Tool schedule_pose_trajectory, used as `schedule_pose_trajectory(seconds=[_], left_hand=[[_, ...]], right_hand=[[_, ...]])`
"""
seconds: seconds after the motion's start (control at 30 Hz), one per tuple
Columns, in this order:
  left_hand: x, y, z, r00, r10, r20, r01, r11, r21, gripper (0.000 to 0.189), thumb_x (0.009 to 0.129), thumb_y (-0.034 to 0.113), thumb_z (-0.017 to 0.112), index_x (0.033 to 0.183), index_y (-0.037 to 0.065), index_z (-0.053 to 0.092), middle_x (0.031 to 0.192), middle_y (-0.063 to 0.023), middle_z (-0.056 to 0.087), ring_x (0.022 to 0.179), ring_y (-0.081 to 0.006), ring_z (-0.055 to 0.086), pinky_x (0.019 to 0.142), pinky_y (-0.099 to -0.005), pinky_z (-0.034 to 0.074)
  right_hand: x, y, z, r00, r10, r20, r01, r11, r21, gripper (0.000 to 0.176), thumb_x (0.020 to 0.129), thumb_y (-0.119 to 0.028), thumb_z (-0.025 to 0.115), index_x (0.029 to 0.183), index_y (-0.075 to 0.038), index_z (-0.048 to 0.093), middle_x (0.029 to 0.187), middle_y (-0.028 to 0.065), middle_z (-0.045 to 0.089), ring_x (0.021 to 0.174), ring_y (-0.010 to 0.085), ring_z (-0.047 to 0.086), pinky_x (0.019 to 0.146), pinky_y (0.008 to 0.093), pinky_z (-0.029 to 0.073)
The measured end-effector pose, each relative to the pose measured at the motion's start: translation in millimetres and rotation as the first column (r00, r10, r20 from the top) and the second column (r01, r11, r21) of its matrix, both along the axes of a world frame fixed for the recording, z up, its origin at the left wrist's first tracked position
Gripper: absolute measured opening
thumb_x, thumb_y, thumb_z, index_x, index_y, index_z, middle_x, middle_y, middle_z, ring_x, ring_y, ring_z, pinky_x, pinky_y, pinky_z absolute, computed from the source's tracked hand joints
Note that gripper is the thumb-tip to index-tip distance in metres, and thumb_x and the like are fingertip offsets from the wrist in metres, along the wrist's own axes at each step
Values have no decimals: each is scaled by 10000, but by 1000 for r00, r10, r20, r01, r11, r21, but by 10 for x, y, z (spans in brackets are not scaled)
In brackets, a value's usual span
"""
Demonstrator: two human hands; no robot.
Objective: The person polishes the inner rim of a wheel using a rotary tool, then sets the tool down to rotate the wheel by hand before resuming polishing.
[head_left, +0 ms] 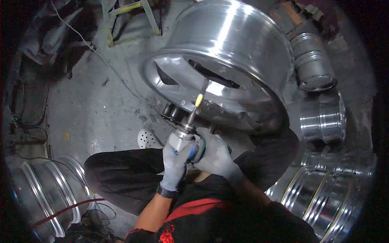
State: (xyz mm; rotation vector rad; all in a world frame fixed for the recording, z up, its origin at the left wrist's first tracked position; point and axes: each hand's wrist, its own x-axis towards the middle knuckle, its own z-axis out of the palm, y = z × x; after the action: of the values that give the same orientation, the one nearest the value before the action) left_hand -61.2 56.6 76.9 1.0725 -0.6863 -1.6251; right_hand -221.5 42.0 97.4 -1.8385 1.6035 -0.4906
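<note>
My left hand, in a grey-white glove, is closed around the metal front of a die grinder. Behind it, my right hand, also gloved, wraps the dark body of the same tool. A long spindle with a yellow band sticks out forward from the grinder. Its greyish tip overlaps the spoked face of a large shiny metal wheel rim. The rim lies tilted before me, its open face turned toward my hands and its lower edge close to my right knee.
A thin cord runs over the grey floor toward the tool. More metal rims stand at the lower left, the right and the lower right. A metal keg-like drum is at upper right, a stand at the top.
</note>
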Motion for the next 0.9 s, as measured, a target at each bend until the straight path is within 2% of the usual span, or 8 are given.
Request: schedule_pose_trajectory(seconds=[0.03, 0.13, 0.23, 0.37, 0.7, 0.77, 0.83, 0.9], left_hand=[[23, -27, 61, 999, 38, 14, -38, 999, -25, 319, 966, 111, 756, 1249, -16, 679, 1088, -67, 752, 929, -119, 702, 836, -291, 573], [21, -47, 104, 996, 88, 5, -88, 996, -35, 312, 977, 127, 748, 1242, -22, 679, 1085, -67, 751, 922, -119, 703, 822, -287, 572], [3, -24, 40, 991, 123, 46, -122, 992, -25, 334, 982, 121, 743, 1274, -23, 669, 1105, -73, 744, 935, -118, 699, 824, -287, 572], [-39, -2, 48, 980, 45, 193, -26, 995, -100, 339, 976, 109, 743, 1281, -17, 664, 1097, -66, 742, 938, -113, 691, 851, -287, 572], [19, -21, 138, 983, 130, 130, -124, 991, -58, 311, 978, 134, 765, 1235, -22, 686, 1072, -72, 750, 927, -117, 691, 840, -296, 571], [-18, -23, 145, 971, 91, 223, -75, 994, -79, 320, 971, 134, 776, 1239, -16, 687, 1050, -70, 754, 924, -121, 687, 839, -300, 565], [-99, -17, 245, 961, 51, 272, -32, 997, -75, 322, 963, 131, 782, 1236, -11, 689, 1049, -68, 753, 922, -121, 683, 840, -302, 562], [-162, -4, 231, 940, -11, 340, 22, 999, -28, 329, 944, 122, 800, 1227, -6, 689, 1063, -61, 747, 917, -119, 675, 843, -303, 558]], right_hand=[[37, -31, -26, 1000, 12, 28, -11, 1000, -29, 815, 736, -303, 922, 1403, -47, 532, 1121, 253, 739, 1075, 484, 710, 949, 568, 559], [101, -86, 32, 1000, 15, -7, -15, 999, 28, 762, 761, -271, 902, 1386, -46, 528, 1140, 258, 738, 1096, 480, 711, 962, 559, 562], [39, -77, -28, 999, 46, 28, -45, 999, -13, 714, 784, -254, 883, 1369, -42, 533, 1156, 269, 734, 1108, 480, 710, 961, 556, 562], [-7, 24, 33, 998, -29, 48, 28, 1000, 11, 701, 787, -261, 884, 1355, -42, 536, 1121, 270, 739, 1082, 490, 714, 933, 568, 563], [58, -44, 71, 997, 2, 72, -1, 1000, -20, 664, 802, -236, 873, 1343, -50, 537, 1058, 268, 745, 1042, 501, 718, 912, 590, 564], [26, -1, 115, 996, -13, 85, 14, 1000, -10, 656, 805, -226, 872, 1341, -57, 534, 1065, 270, 742, 1047, 498, 717, 910, 590, 565], [-32, 78, 160, 990, -103, 97, 92, 989, 115, 643, 816, -203, 869, 1346, -69, 529, 1089, 271, 736, 1060, 493, 716, 913, 576, 570], [-119, 137, 182, 994, -84, 66, 80, 994, 73, 698, 803, -239, 870, 1368, -52, 505, 1074, 286, 736, 1052, 512, 715, 926, 585, 574]])
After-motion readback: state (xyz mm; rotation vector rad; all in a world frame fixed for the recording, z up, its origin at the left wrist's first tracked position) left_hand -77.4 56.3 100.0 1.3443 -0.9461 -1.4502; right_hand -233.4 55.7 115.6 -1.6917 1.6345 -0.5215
